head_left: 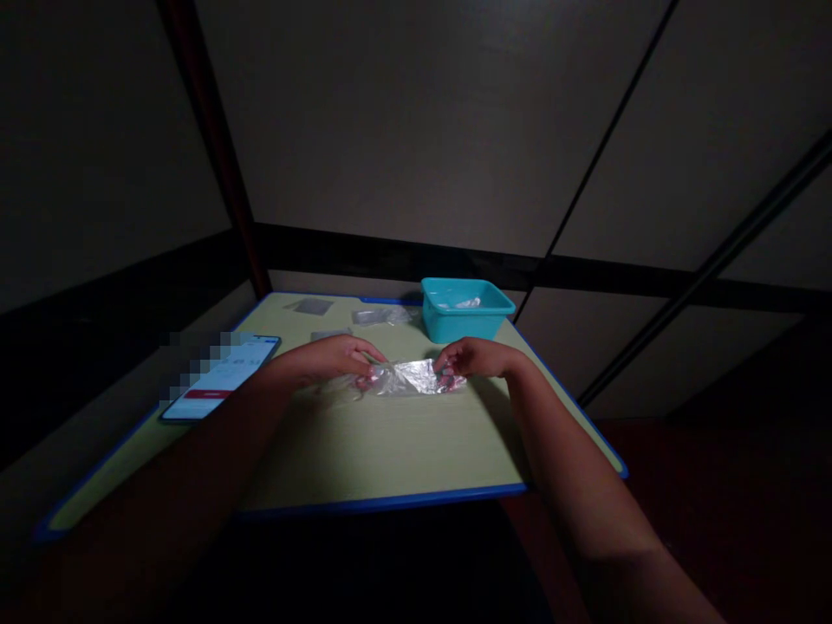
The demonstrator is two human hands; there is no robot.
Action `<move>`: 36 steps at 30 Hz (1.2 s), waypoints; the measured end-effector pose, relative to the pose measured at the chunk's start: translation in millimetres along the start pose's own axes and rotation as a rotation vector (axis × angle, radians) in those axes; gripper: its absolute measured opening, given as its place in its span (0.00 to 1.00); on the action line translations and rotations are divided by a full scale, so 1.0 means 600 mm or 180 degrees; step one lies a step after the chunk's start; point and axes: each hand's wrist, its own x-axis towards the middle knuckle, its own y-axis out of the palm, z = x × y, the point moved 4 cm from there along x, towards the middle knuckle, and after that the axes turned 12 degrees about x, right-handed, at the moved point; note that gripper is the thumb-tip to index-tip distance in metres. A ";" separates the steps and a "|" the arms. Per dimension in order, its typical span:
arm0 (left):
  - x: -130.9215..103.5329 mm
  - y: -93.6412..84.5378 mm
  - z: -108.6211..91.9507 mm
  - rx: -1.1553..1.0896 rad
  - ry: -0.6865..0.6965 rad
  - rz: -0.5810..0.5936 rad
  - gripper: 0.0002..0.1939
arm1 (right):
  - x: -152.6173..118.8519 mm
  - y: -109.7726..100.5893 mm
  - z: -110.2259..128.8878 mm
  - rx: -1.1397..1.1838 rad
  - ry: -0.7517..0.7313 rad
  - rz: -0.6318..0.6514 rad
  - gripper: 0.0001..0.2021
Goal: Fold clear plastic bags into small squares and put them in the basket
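Note:
Between my two hands stretches a clear plastic bag (pixel 393 381) with a shiny silver foil packet (pixel 419 376) at its right part; whether the foil lies inside the bag I cannot tell. My left hand (pixel 341 358) pinches the bag's left part, thumb and fingers closed on the film. On the right, my right hand (pixel 476 357) has its fingers curled round the foil end. Both hands are just above the middle of the table (pixel 390 459). Just behind my right hand stands a turquoise plastic basket (pixel 463 325) with some whitish, crinkled pieces in it.
A phone (pixel 224 377) with a lit screen lies at the table's left edge. Toward the back are a flat clear packet (pixel 383 316) and greyish flat pieces (pixel 313 306); another (pixel 330 334) lies behind my left hand. Dark panelled walls (pixel 390 130) rise behind.

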 end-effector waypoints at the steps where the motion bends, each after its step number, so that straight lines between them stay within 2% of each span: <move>1: 0.001 0.000 0.005 -0.0019 -0.0074 0.0033 0.20 | 0.000 -0.001 -0.002 -0.0003 0.0048 -0.0044 0.11; 6: 0.010 -0.005 0.033 0.0082 -0.0390 0.0116 0.14 | 0.002 -0.008 -0.008 0.0007 0.0262 -0.0328 0.06; 9: 0.013 -0.012 0.042 0.0236 -0.0470 -0.0030 0.12 | 0.002 -0.012 -0.012 0.0017 0.0383 -0.0485 0.04; 13: 0.012 -0.016 0.038 0.0500 -0.0506 -0.0271 0.14 | 0.004 -0.008 -0.013 -0.0013 0.0387 -0.0490 0.02; 20: 0.006 -0.014 0.019 0.0844 -0.0416 -0.0295 0.17 | 0.005 -0.007 -0.009 -0.1033 0.0620 -0.0726 0.06; 24: 0.003 -0.018 0.013 0.1012 -0.0432 -0.0486 0.21 | 0.007 -0.009 -0.008 -0.1573 0.0775 -0.0803 0.08; 29: 0.007 -0.022 0.013 0.1246 -0.0304 -0.0787 0.25 | 0.012 -0.010 0.004 -0.2288 0.0520 -0.0999 0.11; 32: 0.012 -0.016 0.016 0.1287 -0.0184 -0.0621 0.21 | 0.014 -0.008 0.008 -0.2506 0.0382 -0.1019 0.10; 36: 0.012 -0.012 0.017 0.1241 -0.0206 -0.0509 0.15 | 0.014 -0.005 0.009 -0.2606 0.0440 -0.0974 0.10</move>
